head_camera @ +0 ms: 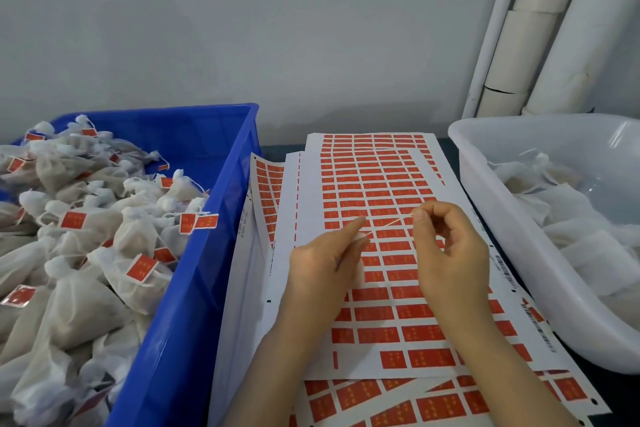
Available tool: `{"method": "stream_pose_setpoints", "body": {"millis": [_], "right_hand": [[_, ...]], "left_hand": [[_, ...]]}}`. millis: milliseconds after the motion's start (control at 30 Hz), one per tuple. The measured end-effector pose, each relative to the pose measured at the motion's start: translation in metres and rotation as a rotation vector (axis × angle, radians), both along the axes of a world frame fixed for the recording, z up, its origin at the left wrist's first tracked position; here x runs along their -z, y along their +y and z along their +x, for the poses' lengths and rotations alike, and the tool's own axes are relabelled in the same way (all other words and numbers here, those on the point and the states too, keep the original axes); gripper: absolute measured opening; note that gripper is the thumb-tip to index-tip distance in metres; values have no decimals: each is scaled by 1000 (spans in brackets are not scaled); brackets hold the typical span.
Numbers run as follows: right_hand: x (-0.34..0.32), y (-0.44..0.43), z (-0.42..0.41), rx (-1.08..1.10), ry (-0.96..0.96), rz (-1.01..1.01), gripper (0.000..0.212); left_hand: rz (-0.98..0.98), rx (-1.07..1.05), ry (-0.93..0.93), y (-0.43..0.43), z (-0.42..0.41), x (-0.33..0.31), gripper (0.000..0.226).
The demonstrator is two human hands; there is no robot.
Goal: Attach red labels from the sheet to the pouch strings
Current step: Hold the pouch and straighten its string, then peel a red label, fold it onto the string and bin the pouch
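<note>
1. While your hands work over the middle of the table, a blue crate (194, 270) stands just to their left, heaped with white pouches (86, 218) carrying red tags; a white tub (502, 236) on your right holds untagged pouches (568, 218); white pipes (561, 28) rise behind it.
2. Your left hand (322, 263) and right hand (446, 253) each pinch one end of a thin string (389, 225); it runs taut between them, just above the label sheet (374, 184).
3. Your forearms cover part of that sheet's lower rows; more sheets (398, 402) beneath it are cut off at the bottom edge.
4. Only a white scrap (360, 236) shows at your left fingertips, probably the pouch's neck; its body is hidden; the label print is too small to read.
</note>
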State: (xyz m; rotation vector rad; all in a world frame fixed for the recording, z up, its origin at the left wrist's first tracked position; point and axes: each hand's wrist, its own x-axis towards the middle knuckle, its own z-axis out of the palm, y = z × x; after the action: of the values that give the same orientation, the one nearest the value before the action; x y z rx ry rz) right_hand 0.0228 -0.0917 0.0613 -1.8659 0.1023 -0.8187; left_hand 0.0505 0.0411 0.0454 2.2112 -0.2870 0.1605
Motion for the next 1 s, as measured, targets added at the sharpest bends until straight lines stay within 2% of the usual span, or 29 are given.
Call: {"method": "stream_pose_setpoints", "body": {"millis": [67,167,433,500,600,700,767,833,867,933,1000], "right_hand": [[-1,-1,0,-14,10,-21,9],[-4,0,-2,-56,29,-8,10],[-8,3,-6,-86,28,66,15],[-7,4,-7,-97,25,33,12],[-6,7,-8,-125,-7,-12,7],[-5,11,-10,-140,-44,-39,5],[-5,12,-11,-144,-65,-64,6],[-7,13,-11,-164,-65,-65,4],[-7,13,-11,-193,-59,-42,4],[-8,13,-11,-263,-47,9,9],[-9,14,-11,-321,-38,26,14]], "left_hand": [[103,55,3,-5,-2,3,56],[129,104,5,-10,-8,7,57],[197,28,120,-6,-2,-3,59],[162,11,178,-3,-3,-6,56],[44,-12,261,-2,-5,-8,36],[70,-26,168,-1,-4,-5,10],[147,12,-72,1,-5,0,23],[128,29,-322,3,-5,4,18],[109,-10,-389,3,-4,4,16],[101,-103,-432,4,-5,4,20],[5,-69,-294,2,-10,-2,24]]}}
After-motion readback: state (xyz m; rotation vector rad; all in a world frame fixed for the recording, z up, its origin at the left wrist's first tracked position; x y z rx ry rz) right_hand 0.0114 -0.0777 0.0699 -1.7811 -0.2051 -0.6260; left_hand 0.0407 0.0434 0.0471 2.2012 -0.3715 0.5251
